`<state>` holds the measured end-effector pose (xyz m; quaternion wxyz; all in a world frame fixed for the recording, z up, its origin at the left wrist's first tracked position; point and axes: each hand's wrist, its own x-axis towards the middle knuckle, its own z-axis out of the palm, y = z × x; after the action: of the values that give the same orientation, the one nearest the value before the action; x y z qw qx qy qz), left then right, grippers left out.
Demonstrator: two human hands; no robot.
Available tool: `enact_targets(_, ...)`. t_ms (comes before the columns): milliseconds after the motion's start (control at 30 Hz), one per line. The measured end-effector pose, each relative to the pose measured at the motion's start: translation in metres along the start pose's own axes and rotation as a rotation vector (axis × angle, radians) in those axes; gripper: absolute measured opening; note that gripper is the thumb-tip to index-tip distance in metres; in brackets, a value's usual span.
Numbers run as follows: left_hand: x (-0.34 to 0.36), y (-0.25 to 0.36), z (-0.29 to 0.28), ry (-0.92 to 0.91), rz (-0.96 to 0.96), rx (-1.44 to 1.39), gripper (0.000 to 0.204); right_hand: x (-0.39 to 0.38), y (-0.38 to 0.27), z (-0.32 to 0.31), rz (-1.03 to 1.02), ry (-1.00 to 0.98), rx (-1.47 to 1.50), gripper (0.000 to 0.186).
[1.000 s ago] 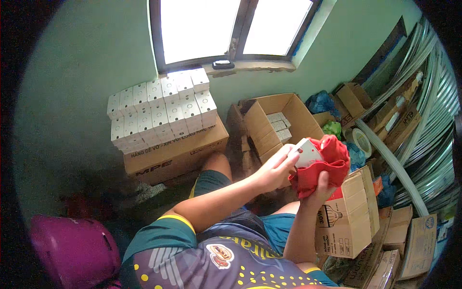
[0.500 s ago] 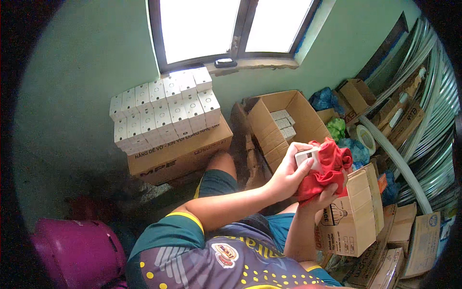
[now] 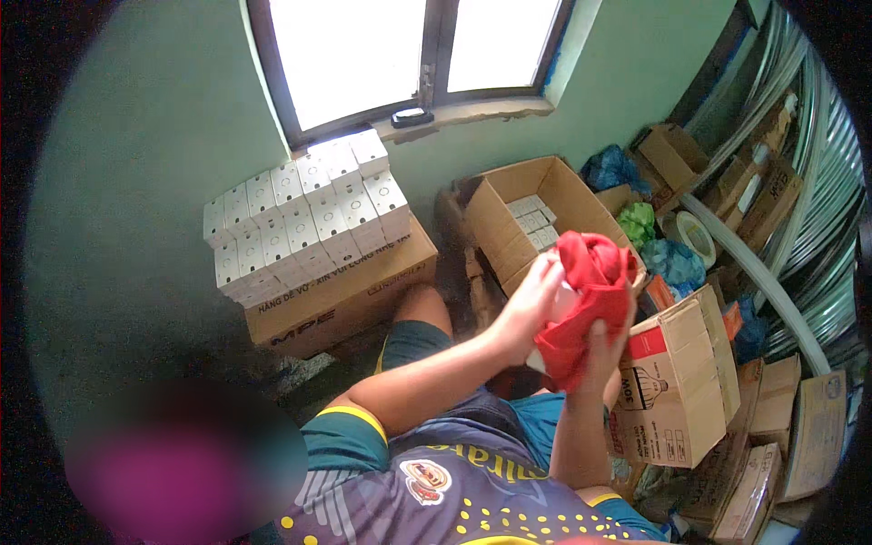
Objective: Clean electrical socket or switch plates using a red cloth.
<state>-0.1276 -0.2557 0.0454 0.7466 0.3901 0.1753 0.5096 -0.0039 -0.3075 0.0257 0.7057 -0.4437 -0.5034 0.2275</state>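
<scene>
My left hand (image 3: 530,302) grips a small white box (image 3: 560,304) and presses it into a red cloth (image 3: 590,300). My right hand (image 3: 607,338) holds the red cloth from below, wrapped around the box, so most of the box is hidden. Both hands are raised in front of my chest, above my knees. Just behind them stands an open cardboard box (image 3: 509,213) with several small white boxes inside.
A stack of small white boxes (image 3: 304,218) sits on a closed brown carton (image 3: 354,295) under the window at the left. Cardboard cartons (image 3: 677,381), bags and a tape roll (image 3: 688,234) crowd the right side, beside corrugated metal sheets (image 3: 808,227).
The red cloth has been folded further over the white box, which now shows less. Both hands stay together in front of my chest.
</scene>
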Motion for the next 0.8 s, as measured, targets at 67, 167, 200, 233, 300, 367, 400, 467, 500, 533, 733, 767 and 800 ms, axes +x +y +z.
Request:
enact_targets(67,0.003,0.018,0.002,0.035,-0.102,-0.087,0.035,-0.002,-0.022,0.014,0.013,0.01,-0.015,0.094)
enact_targets(167,-0.004,-0.003,-0.004,-0.136,-0.007,0.224,0.047,0.008,0.002,-0.002,0.008,0.005,0.087,0.081)
enact_targets(200,-0.01,-0.005,-0.002,-0.198,0.045,0.345,0.054,0.015,0.008,-0.018,0.003,0.012,0.086,0.081)
enact_targets(233,-0.012,-0.01,-0.002,-0.243,0.042,0.332,0.064,0.024,0.005,-0.025,0.148,0.038,0.193,0.07)
enact_targets(300,-0.021,-0.015,0.0,-0.189,0.116,0.427,0.044,0.029,0.001,-0.025,0.272,0.098,0.289,0.039)
enact_targets(367,-0.021,-0.015,-0.002,-0.125,0.122,0.332,0.026,0.017,-0.008,-0.005,0.229,0.187,0.259,0.038)
enact_targets(400,-0.019,-0.012,-0.001,-0.073,0.162,0.199,0.018,0.01,-0.01,0.004,0.192,0.269,0.226,0.037)
enact_targets(467,-0.014,0.005,0.001,0.066,0.168,0.145,0.026,-0.008,0.013,0.005,0.098,0.249,0.077,0.038)
enact_targets(500,-0.011,0.01,-0.001,0.087,0.197,0.112,0.027,-0.017,0.021,0.003,0.024,0.212,0.062,0.04)
enact_targets(533,-0.011,0.014,-0.004,0.122,0.229,0.081,0.028,-0.025,0.022,0.009,-0.041,0.164,0.05,0.041)
enact_targets(733,-0.015,-0.002,0.004,0.097,0.358,0.692,0.044,-0.024,0.019,0.023,-0.322,0.203,-0.406,0.047)
enact_targets(767,-0.018,-0.007,0.005,0.019,0.401,0.747,0.044,-0.016,0.014,0.022,-0.271,0.233,-0.324,0.049)
enact_targets(800,-0.022,-0.011,0.006,-0.065,0.443,0.801,0.045,-0.006,0.006,0.022,-0.22,0.262,-0.147,0.05)
